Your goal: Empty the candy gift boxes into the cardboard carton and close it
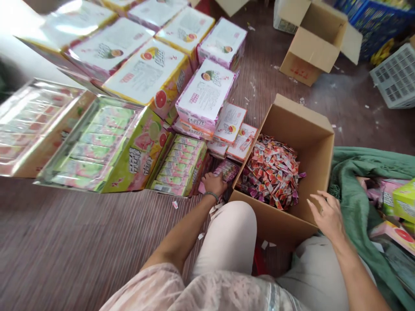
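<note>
Head: L grip (214, 185), closure unclear, at pack (227, 168) btwn box (198, 166), carton (279, 229); R grip (329, 216) splayed.

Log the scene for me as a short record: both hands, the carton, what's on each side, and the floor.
left hand: at a small patterned pack; grip unclear
right hand: by the carton's right edge, fingers apart, nothing visibly held
carton: open, sachets heaped inside
left side: white-topped boxes, packets in an open box
right side: green cloth
beyond: second carton, flaps open
floor: paper scraps
</note>
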Motion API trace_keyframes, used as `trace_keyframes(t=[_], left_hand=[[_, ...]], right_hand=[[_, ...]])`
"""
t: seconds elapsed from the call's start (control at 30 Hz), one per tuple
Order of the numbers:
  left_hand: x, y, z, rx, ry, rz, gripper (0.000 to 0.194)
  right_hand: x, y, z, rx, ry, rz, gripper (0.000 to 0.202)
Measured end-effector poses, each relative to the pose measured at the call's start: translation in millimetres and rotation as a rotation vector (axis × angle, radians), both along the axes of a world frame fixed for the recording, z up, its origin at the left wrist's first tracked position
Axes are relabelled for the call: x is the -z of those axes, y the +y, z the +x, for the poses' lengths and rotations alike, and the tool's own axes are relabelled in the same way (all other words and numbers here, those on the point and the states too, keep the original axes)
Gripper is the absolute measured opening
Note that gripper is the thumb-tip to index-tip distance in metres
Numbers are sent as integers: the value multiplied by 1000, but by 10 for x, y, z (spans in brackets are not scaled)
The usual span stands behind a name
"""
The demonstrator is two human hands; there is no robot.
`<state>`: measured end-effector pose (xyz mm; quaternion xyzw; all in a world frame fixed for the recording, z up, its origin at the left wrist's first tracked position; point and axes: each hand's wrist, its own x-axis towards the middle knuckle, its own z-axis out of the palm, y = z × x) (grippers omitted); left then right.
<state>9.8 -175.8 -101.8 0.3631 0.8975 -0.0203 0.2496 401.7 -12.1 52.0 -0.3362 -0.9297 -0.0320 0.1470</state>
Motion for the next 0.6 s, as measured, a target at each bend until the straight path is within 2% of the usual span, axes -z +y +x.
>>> trace_keyframes(t=[0.17, 0.27, 0.37, 0.43, 0.5, 0.6], left_hand=[[-702, -186, 28, 21, 81, 23, 56], [-1136, -444, 87, 22, 139, 36, 57], [-1573, -771, 90, -21, 257, 118, 55], [-1905, -952, 32, -82, 378, 234, 53], [-2280, -1038, -50, -152, 466, 390, 53], [-2833, -936, -89, -215, 390, 626, 60]], right_hand=[[91, 25, -5, 4, 98, -27, 40], [134, 41, 3, 18, 154, -55, 38], [120, 49, 2, 41, 203, -94, 35], [67, 32, -22, 58, 242, -112, 34], [-29, -30, -92, 61, 294, -110, 35], [-289, -247, -331, -10, 403, -51, 36]])
